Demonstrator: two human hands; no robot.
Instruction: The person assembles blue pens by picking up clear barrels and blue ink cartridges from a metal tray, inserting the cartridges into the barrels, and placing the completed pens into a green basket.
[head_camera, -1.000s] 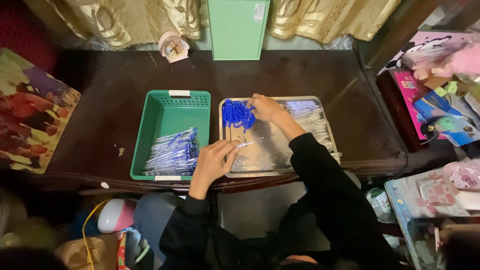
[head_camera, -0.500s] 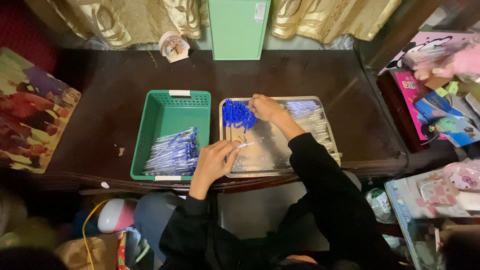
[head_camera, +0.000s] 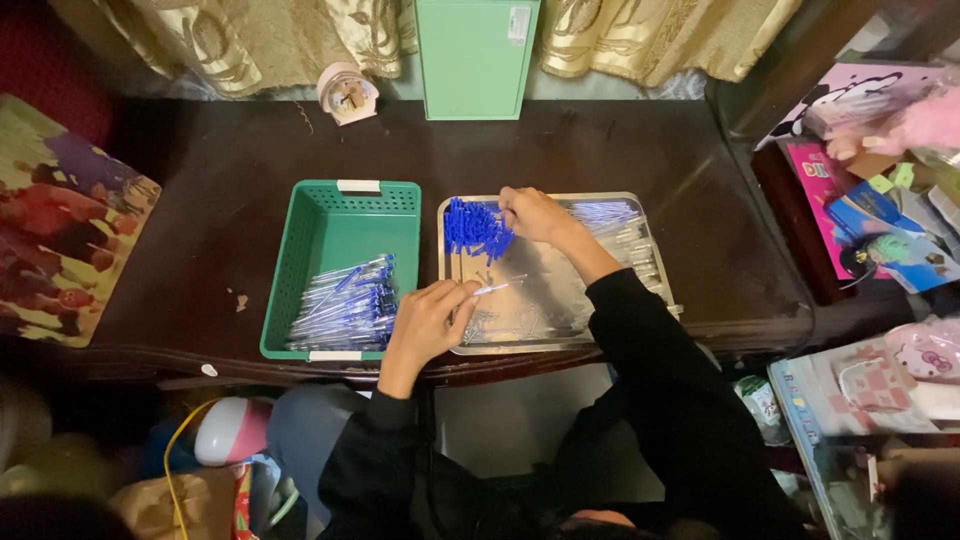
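While our left hand (head_camera: 428, 322) pinches 1 clear pen barrel (head_camera: 497, 288) over the steel tray (head_camera: 655, 250), our right hand (head_camera: 533, 213) grips blue caps (head_camera: 474, 228); light, slippery, best held mid-shaft.

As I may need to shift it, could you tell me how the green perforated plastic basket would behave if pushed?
The green perforated plastic basket probably slides easily on the smooth dark wooden table. It looks light. The loose blue-capped pens may roll inside.

On your tabletop (head_camera: 620, 150), the basket (head_camera: 300, 260) sits left of the tray (head_camera: 655, 245), just beside it. Pens (head_camera: 345, 305) lie in the basket; caps (head_camera: 475, 228) lie in the tray. A box (head_camera: 475, 55) stands behind both.
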